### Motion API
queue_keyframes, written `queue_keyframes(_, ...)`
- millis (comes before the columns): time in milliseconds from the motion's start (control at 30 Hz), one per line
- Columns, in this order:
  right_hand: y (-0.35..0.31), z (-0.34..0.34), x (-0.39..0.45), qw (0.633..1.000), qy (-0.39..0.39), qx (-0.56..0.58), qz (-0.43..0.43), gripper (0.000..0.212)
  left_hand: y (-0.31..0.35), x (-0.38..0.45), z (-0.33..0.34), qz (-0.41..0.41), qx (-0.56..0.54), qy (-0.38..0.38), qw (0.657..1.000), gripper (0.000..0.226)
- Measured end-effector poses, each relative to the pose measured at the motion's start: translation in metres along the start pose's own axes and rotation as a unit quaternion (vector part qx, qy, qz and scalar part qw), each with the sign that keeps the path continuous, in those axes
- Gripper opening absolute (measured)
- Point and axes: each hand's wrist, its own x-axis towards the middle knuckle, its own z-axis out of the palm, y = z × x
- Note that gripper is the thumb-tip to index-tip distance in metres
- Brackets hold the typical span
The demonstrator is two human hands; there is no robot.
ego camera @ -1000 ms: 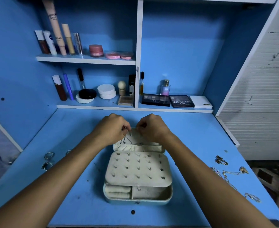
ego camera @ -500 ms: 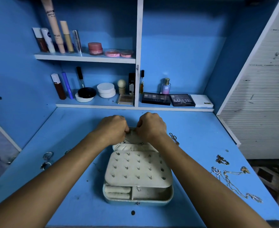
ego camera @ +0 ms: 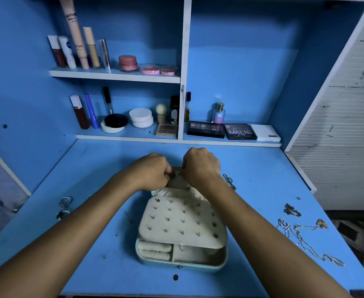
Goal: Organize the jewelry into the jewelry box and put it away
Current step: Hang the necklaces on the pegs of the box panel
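Note:
The pale jewelry box (ego camera: 181, 264) lies open in the middle of the blue desk (ego camera: 103, 244). Its cream earring panel (ego camera: 183, 220) is studded with several small earrings and covers most of the tray. My left hand (ego camera: 151, 171) and my right hand (ego camera: 200, 166) meet, fingers curled, at the top edge of the raised lid (ego camera: 176, 182). They pinch a thin necklace chain (ego camera: 187, 188) that hangs against the lid's lining; the fingertips hide most of it. A second chain (ego camera: 229, 181) lies on the desk by my right wrist.
Silver and gold necklaces (ego camera: 305, 239) and gold earrings (ego camera: 291, 209) lie loose at the desk's right edge. Rings (ego camera: 65, 202) sit on the left side. The shelves behind hold cosmetics, palettes (ego camera: 239, 131) and a perfume bottle (ego camera: 218, 114).
Both hands have closed in tighter over the top of the lid, hiding most of the chain. The chain beside my right wrist has come into view.

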Motion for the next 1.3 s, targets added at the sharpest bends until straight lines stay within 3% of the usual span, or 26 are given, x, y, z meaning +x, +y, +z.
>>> queue_keyframes(167,0.008,-0.006,-0.001,1.0,-0.016,0.01,-0.012,0.021,-0.001,-0.002,0.0,-0.006,-0.12,0.027,0.992,0.019)
queue_keyframes(267,0.012,-0.009,0.0,0.995,-0.042,0.086,-0.021,0.003,-0.002,-0.003,0.001,-0.018,-0.185,0.033,0.982,0.015)
queue_keyframes(300,0.014,-0.01,0.0,0.99,-0.052,0.125,-0.028,0.009,-0.003,-0.003,0.001,-0.019,-0.194,0.034,0.98,0.014)
queue_keyframes(400,0.02,-0.015,-0.002,0.974,-0.067,0.212,-0.05,0.011,-0.006,-0.004,0.0,-0.014,-0.203,0.04,0.978,0.014)
queue_keyframes(700,0.037,-0.023,-0.009,0.942,-0.072,0.324,-0.041,0.017,-0.005,-0.004,0.007,0.006,-0.155,0.05,0.987,0.018)
queue_keyframes(1067,0.064,-0.024,-0.016,0.968,-0.126,0.216,-0.017,0.011,0.01,0.008,0.021,0.076,-0.101,0.062,0.99,0.021)
queue_keyframes(1300,0.07,-0.021,-0.018,0.969,-0.131,0.206,-0.037,0.015,0.011,0.014,0.027,0.078,-0.097,0.068,0.99,0.009)
